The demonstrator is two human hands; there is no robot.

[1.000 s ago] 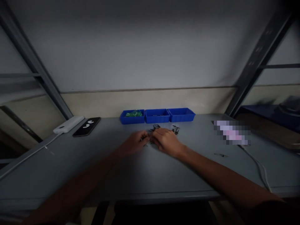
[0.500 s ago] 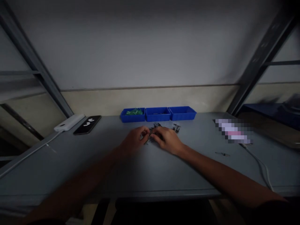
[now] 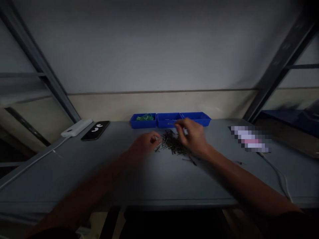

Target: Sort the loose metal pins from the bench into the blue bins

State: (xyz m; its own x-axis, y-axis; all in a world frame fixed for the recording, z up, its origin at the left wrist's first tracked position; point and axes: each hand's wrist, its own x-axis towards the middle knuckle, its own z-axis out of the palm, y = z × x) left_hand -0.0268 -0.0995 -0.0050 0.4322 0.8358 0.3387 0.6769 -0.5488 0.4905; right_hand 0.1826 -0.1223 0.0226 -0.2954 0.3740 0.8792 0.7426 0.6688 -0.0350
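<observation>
A pile of thin, dark metal pins (image 3: pixel 174 144), perhaps blind rivets, lies on the grey table. Raised above the pile's right side, my right hand (image 3: pixel 193 134) pinches one thin pin (image 3: pixel 171 123), whose end sticks out to the left, in front of the middle blue bin (image 3: pixel 168 125). My left hand (image 3: pixel 144 143) rests at the pile's left edge with fingers curled and thumb near the index finger. Whatever it may hold is too small and dim to make out.
The left blue bin (image 3: pixel 143 124) holds green pieces; the right blue bin (image 3: pixel 199 122) adjoins the middle one. A phone (image 3: pixel 96 131) with white earbuds and a white power bank (image 3: pixel 77 127) lie left. One loose pin (image 3: pixel 240 163) and a blurred-out device (image 3: pixel 249 139) with a cable lie right.
My right hand has lifted up and right from the pile, a thin pin now showing in its fingers. More of the pile is uncovered. My left hand stays almost in place.
</observation>
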